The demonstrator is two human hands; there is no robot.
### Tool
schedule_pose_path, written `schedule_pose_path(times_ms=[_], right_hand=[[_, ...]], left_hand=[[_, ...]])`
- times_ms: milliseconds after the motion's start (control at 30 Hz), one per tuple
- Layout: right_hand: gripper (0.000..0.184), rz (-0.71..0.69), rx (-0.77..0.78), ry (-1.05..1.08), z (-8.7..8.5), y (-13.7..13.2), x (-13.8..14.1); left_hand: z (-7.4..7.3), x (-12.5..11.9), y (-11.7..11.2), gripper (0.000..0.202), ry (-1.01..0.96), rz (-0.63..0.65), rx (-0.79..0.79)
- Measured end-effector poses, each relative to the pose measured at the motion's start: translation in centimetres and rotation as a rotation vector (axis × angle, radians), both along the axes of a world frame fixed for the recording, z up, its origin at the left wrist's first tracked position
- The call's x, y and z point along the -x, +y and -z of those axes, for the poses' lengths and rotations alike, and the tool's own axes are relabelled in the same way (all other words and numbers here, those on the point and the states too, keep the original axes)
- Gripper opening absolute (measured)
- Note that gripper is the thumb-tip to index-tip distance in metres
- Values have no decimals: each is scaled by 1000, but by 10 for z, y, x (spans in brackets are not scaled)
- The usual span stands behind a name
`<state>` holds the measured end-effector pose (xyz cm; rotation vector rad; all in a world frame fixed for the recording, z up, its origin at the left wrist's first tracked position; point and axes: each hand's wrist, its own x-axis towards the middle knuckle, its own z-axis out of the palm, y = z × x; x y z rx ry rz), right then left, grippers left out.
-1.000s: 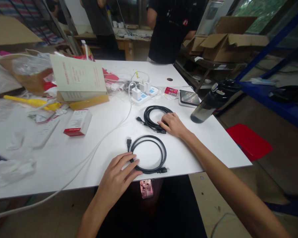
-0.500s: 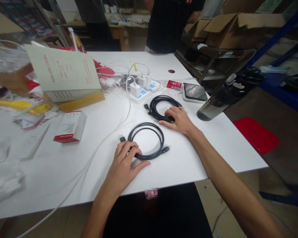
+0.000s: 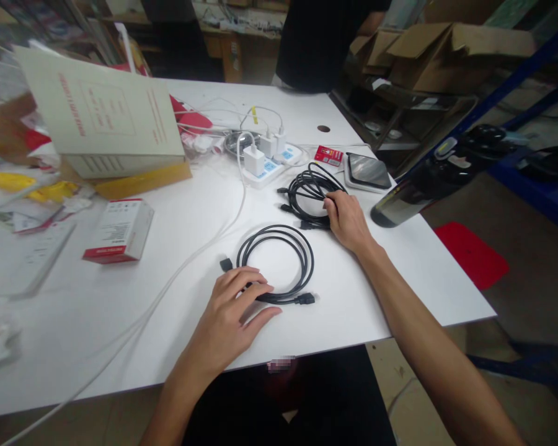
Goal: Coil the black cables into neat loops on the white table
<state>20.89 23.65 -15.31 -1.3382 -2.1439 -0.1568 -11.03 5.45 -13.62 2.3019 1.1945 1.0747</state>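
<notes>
Two coiled black cables lie on the white table. The near coil lies flat with its plugs sticking out at left and bottom right. My left hand rests on its near left edge, fingers spread flat over the cable. The far coil is partly lifted and loosened. My right hand grips its right side with curled fingers.
A white power strip with chargers sits behind the coils, with a phone and a dark bottle to the right. A red and white box, a book and clutter fill the left. A person stands at the far edge.
My right hand has closed on the far coil and pulled it up, loosening its loops. My left hand stays on the near coil, which has shifted slightly.
</notes>
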Motion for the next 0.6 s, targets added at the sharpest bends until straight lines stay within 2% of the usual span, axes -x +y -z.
schedule_pose_path(times_ms=[167, 300, 367, 500, 600], right_hand=[[51, 121, -94, 127, -3, 1, -1], [58, 292, -200, 315, -11, -2, -9], [62, 327, -254, 385, -16, -5, -13], [66, 361, -361, 498, -33, -13, -17], [63, 370, -426, 616, -57, -18, -21]], left_hand=[[1, -4, -3, 38, 95, -32, -15], [1, -17, -3, 28, 185, -40, -101], [2, -24, -3, 24, 225, -46, -128], [1, -30, -3, 25, 233, -68, -102], [0, -30, -4, 23, 233, -76, -94]])
